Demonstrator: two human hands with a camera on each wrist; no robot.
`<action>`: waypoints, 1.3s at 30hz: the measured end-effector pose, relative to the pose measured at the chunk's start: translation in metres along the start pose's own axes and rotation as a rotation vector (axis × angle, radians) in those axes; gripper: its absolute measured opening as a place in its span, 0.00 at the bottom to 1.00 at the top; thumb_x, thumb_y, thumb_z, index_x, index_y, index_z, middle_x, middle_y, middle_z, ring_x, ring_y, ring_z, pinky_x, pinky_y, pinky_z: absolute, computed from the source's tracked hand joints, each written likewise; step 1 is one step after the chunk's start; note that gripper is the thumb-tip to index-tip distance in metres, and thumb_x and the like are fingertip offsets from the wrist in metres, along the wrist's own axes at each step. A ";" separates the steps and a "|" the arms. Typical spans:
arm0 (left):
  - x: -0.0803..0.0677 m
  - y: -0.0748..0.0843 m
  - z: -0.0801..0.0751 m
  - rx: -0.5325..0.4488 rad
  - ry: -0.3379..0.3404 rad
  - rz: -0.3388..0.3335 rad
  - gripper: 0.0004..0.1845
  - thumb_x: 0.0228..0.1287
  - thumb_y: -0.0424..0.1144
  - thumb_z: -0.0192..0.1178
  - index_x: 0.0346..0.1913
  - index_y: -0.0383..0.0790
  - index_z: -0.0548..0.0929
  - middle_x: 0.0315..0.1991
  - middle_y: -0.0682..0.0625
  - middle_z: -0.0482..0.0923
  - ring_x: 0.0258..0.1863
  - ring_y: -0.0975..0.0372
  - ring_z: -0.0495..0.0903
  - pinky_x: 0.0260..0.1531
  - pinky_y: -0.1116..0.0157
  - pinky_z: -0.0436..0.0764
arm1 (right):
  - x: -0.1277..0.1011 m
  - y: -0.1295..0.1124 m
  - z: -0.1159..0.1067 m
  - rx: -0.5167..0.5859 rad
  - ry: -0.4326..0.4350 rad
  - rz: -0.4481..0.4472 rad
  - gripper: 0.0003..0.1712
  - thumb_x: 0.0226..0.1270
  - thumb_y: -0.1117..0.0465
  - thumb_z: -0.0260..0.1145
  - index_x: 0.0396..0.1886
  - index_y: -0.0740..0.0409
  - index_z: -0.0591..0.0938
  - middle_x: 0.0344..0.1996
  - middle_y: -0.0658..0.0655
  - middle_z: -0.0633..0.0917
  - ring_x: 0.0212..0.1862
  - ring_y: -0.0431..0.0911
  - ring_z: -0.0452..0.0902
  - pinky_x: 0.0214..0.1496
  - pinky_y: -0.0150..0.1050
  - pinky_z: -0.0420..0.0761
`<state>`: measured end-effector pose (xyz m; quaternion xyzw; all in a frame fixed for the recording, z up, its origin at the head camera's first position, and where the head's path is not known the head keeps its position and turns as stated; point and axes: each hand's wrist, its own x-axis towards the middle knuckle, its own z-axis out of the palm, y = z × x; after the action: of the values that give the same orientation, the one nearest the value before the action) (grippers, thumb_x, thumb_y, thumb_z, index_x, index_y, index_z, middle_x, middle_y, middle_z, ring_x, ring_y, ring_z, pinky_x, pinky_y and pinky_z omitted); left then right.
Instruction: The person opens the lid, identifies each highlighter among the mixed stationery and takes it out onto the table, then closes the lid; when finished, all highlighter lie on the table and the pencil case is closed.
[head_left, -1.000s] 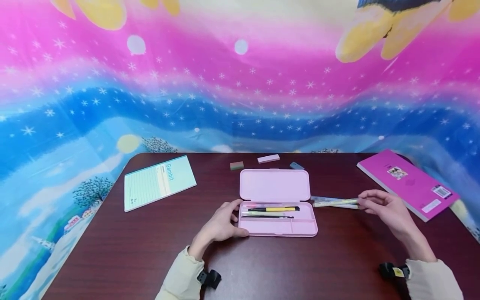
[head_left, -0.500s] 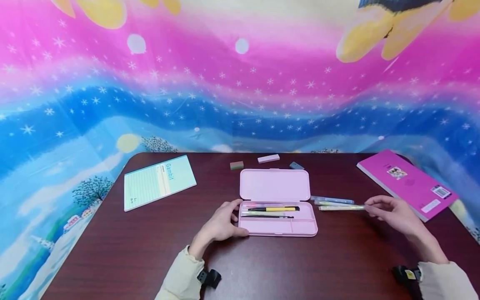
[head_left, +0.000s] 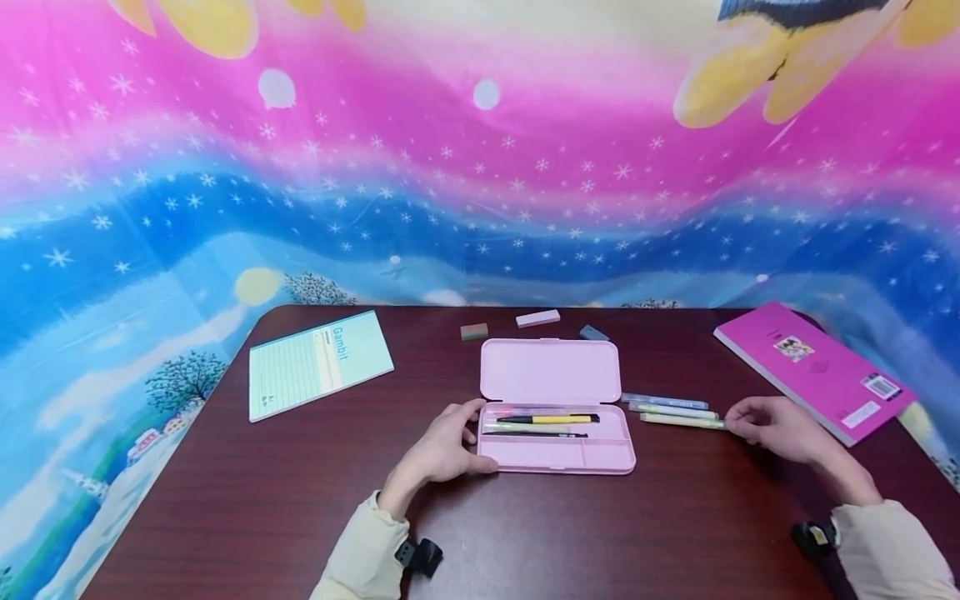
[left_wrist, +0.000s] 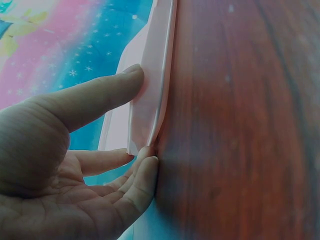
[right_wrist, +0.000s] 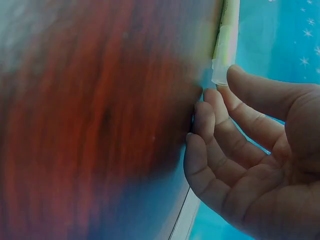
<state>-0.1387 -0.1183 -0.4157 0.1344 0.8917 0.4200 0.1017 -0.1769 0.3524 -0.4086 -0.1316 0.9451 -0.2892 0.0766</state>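
A pink pencil case (head_left: 532, 455) lies with its lid (head_left: 550, 371) raised, holding several pens, one of them a yellow-and-black pen (head_left: 558, 419). My left hand (head_left: 442, 446) grips the case's left end, thumb on its front wall and fingers round the corner, as the left wrist view shows. My right hand (head_left: 776, 427) pinches the right end of a pale yellow marker (head_left: 678, 421), low at the table; in the right wrist view thumb and index meet at its clear end (right_wrist: 220, 72). Beside it lie a pale green marker (head_left: 675, 411) and a blue marker (head_left: 667, 401).
Behind the case sit a brown-green eraser (head_left: 474, 332), a pink eraser (head_left: 537, 318) and a dark blue eraser (head_left: 593, 332). A mint notebook (head_left: 318, 367) is at left, a magenta book (head_left: 817, 367) close beyond my right hand. A printed cloth hangs behind the table.
My right hand has moved right and toward me, lowering the yellow marker from across the other markers to a spot in front of them. The left hand stays on the case.
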 end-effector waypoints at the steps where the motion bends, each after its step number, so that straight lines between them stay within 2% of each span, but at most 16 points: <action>1: 0.000 0.000 0.000 0.000 -0.002 0.000 0.45 0.42 0.38 0.77 0.65 0.32 0.67 0.50 0.42 0.70 0.39 0.59 0.75 0.41 0.61 0.74 | 0.001 0.000 0.000 -0.006 -0.001 0.005 0.08 0.65 0.62 0.65 0.37 0.64 0.82 0.27 0.52 0.81 0.26 0.37 0.72 0.28 0.34 0.74; 7: 0.000 0.000 0.000 -0.001 -0.001 -0.001 0.45 0.42 0.38 0.77 0.65 0.32 0.67 0.50 0.42 0.70 0.39 0.59 0.75 0.41 0.61 0.74 | 0.002 -0.004 0.003 -0.047 0.015 0.025 0.08 0.64 0.61 0.66 0.36 0.62 0.83 0.26 0.51 0.80 0.25 0.37 0.71 0.29 0.34 0.72; 13: 0.000 0.000 0.000 0.004 0.000 -0.002 0.45 0.42 0.38 0.78 0.65 0.32 0.67 0.49 0.42 0.70 0.38 0.59 0.75 0.41 0.62 0.74 | 0.004 -0.003 0.003 -0.042 0.020 0.055 0.10 0.64 0.60 0.66 0.37 0.64 0.83 0.26 0.51 0.81 0.26 0.38 0.72 0.29 0.35 0.72; 17: 0.000 0.000 0.000 0.006 -0.004 0.006 0.45 0.42 0.38 0.77 0.65 0.32 0.67 0.50 0.42 0.71 0.38 0.59 0.75 0.41 0.62 0.74 | 0.000 -0.009 -0.001 -0.062 0.104 0.080 0.15 0.65 0.56 0.67 0.39 0.66 0.83 0.28 0.53 0.83 0.27 0.40 0.74 0.29 0.36 0.73; 22: 0.000 0.000 0.000 0.006 -0.002 0.009 0.45 0.42 0.38 0.78 0.65 0.32 0.67 0.49 0.42 0.71 0.38 0.59 0.75 0.41 0.62 0.74 | -0.002 -0.033 -0.012 -0.042 0.282 0.042 0.16 0.65 0.54 0.66 0.40 0.64 0.83 0.28 0.57 0.85 0.26 0.33 0.75 0.27 0.34 0.73; 25: 0.000 -0.001 0.000 0.009 0.002 0.004 0.45 0.42 0.38 0.78 0.65 0.32 0.67 0.49 0.42 0.71 0.38 0.59 0.75 0.41 0.61 0.74 | 0.000 -0.051 -0.018 -0.007 0.342 0.029 0.16 0.65 0.53 0.66 0.41 0.63 0.83 0.28 0.56 0.85 0.26 0.30 0.73 0.26 0.34 0.72; 31: 0.000 -0.001 0.000 0.015 0.000 0.002 0.45 0.42 0.39 0.77 0.65 0.32 0.67 0.49 0.43 0.71 0.38 0.60 0.74 0.40 0.62 0.74 | 0.004 -0.082 -0.017 0.059 0.373 0.028 0.17 0.65 0.52 0.66 0.43 0.62 0.83 0.29 0.55 0.84 0.29 0.30 0.74 0.29 0.32 0.72; 35: 0.000 -0.001 0.000 0.011 0.000 0.007 0.45 0.42 0.39 0.77 0.65 0.32 0.67 0.49 0.43 0.71 0.38 0.60 0.74 0.40 0.62 0.74 | 0.010 -0.093 -0.004 0.107 0.374 -0.002 0.16 0.65 0.53 0.67 0.42 0.62 0.83 0.30 0.59 0.85 0.28 0.34 0.76 0.28 0.33 0.74; 39: 0.000 -0.001 0.000 0.008 -0.001 0.003 0.45 0.42 0.39 0.77 0.65 0.32 0.67 0.49 0.43 0.70 0.38 0.60 0.75 0.40 0.62 0.74 | 0.017 -0.101 0.013 0.131 0.350 -0.030 0.13 0.64 0.54 0.68 0.40 0.60 0.84 0.30 0.58 0.85 0.29 0.40 0.78 0.28 0.34 0.75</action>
<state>-0.1391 -0.1190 -0.4168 0.1362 0.8931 0.4165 0.1013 -0.1693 0.2595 -0.3633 -0.0881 0.9211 -0.3695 -0.0851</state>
